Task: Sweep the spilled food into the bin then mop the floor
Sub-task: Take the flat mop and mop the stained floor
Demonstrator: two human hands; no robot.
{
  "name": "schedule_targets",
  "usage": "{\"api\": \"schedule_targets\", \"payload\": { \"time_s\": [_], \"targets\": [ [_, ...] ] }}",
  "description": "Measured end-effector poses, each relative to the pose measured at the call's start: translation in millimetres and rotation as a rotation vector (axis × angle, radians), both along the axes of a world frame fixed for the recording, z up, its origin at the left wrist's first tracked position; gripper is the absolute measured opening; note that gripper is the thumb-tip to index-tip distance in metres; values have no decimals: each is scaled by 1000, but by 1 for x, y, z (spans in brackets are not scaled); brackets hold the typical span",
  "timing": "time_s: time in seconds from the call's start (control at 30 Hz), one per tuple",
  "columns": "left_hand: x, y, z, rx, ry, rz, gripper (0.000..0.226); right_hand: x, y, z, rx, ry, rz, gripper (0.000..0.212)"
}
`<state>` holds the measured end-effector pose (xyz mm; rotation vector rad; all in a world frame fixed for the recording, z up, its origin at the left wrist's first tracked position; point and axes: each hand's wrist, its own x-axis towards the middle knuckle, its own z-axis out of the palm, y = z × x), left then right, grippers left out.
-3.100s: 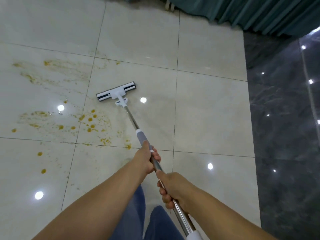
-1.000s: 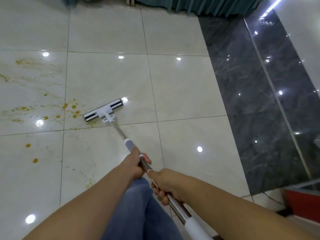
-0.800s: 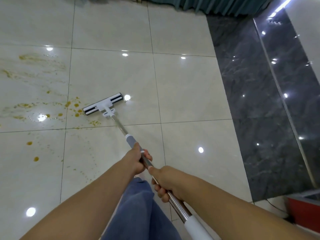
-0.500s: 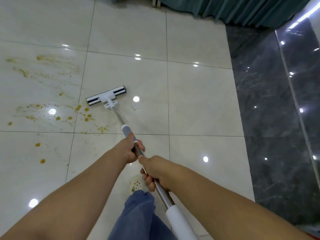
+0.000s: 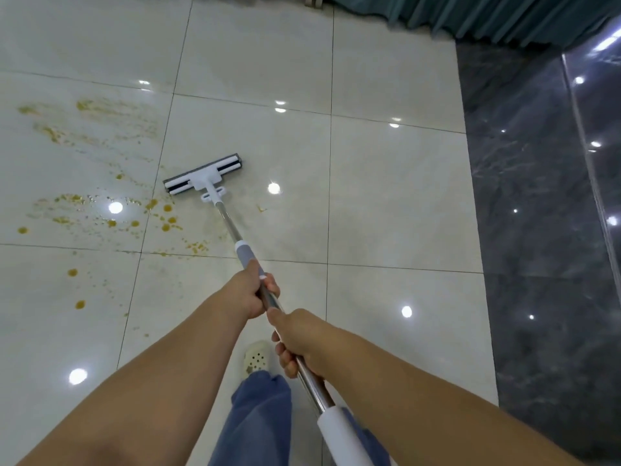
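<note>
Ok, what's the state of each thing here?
White flat mop head with grey pad: flat on the floor.
Steel mop pole: tilted, gripped by both hands.
Left hand: grips the pole further down.
Right hand: grips the pole higher up.
Yellow-orange food stains: unwiped, left of the mop head.
Cream tile floor: stained at left.

Glossy cream tile floor (image 5: 386, 203), dark marble strip (image 5: 537, 237) rt, teal curtain (image 5: 487, 15) back.

Teal curtain (image 5: 504, 15) hangs beyond a dark marble strip (image 5: 537, 230).

floor (image 5: 386, 203): glossy pale tiles | yellow food splatter (image 5: 166, 218): left | mop (image 5: 244, 255): head flat beside splatter
</note>
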<state>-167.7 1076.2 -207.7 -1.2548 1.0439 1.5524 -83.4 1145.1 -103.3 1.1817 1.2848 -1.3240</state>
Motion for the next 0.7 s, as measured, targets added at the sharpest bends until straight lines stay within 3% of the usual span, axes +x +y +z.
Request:
{"api": "schedule_targets", "payload": {
  "time_s": [0.2,0.53,0.7],
  "targets": [
    [69,49,18,33,27,83,38,66,56,3,-40,14,40,44],
    [266,201,49,120,-25,154,36,252,215,44,-36,-32,6,42],
    [340,256,64,81,-95,177,37,320,274,64,-9,-16,232,40]
  ]
}}
